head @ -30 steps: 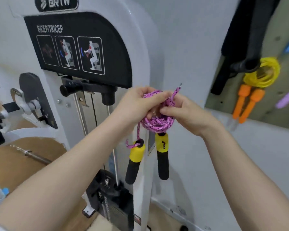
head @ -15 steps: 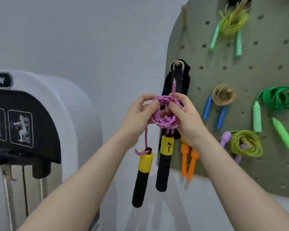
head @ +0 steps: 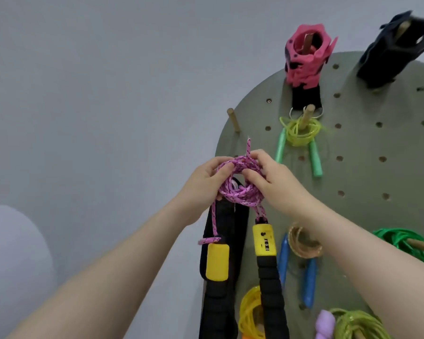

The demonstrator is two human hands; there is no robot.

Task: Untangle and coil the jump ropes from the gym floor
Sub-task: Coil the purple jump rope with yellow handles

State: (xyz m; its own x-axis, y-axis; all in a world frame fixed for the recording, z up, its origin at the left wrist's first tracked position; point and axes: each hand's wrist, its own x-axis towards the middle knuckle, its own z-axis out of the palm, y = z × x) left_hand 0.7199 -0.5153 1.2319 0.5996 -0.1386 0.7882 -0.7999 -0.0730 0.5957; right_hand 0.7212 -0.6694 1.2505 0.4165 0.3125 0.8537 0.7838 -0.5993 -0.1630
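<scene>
Pink braided jump rope (head: 240, 189), wound into a small coil, held up in front of the olive pegboard (head: 353, 182), near its 9 o'clock edge. Left hand (head: 206, 182) grips the coil's 9 o'clock side, fingers curled round the strands. Right hand (head: 272, 177) grips the 3 o'clock side, thumb and fingertips pinching the top strands. Short rope tail sticks straight up toward 12 o'clock from between the hands.

Two yellow-and-black handles hang from the coil, long axes near vertical, butt ends toward 6 o'clock. Left handle (head: 217, 265) hangs on a longer run of rope; right handle (head: 266, 260) hangs just beneath the coil and shows a small counter on its yellow part.

Empty wooden peg (head: 233, 119) at 12 o'clock above the hands. Other coiled ropes hang on pegs: yellow-green with green handles (head: 301, 132) at 2 o'clock, amber with blue handles (head: 304, 243) at 5 o'clock. Black strap (head: 230, 216) hangs behind the handles.
</scene>
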